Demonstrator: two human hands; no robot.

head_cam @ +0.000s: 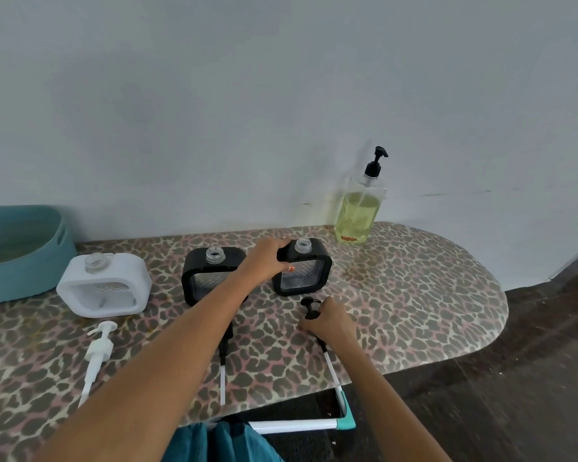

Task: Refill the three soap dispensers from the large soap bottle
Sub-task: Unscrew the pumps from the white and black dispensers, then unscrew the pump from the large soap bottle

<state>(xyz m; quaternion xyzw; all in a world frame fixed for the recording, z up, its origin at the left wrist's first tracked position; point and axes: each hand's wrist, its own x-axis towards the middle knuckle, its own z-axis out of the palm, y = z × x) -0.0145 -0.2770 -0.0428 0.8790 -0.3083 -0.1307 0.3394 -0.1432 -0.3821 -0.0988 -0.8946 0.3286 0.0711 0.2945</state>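
At one o'clock on the desk (431,295), close against the wall (281,95), a large soap bottle (359,208): clear, upright, black pump screwed on, yellow-green soap up to about two thirds. In a row across the middle, three squat, rounded-square dispensers with clear ribbed windows, all uncapped, bare threaded necks showing. At nine o'clock, white dispenser (104,285); at the centre, middle dispenser (211,278), black; just beside it at three o'clock, right dispenser (302,268), also black. No soap visible inside any of them. Left hand (267,258) reaching over the middle one, grip curled over the top left corner of the right dispenser, thumb on its front. Right hand (331,320) low at five o'clock of that dispenser, grip closed around a black pump (309,308) lying on the desk, tube trailing back under the wrist. At six o'clock of the white dispenser, white pump (97,351) lying flat. Another dark pump (223,348) partly hidden under the left forearm, white tube pointing toward six. Desk covered in leopard print, rounded at the three o'clock end, white frame with a teal cap below. At the far nine o'clock edge, teal basket (20,251). Pale grey wall, scuffed; dark floor (531,361) at four o'clock.
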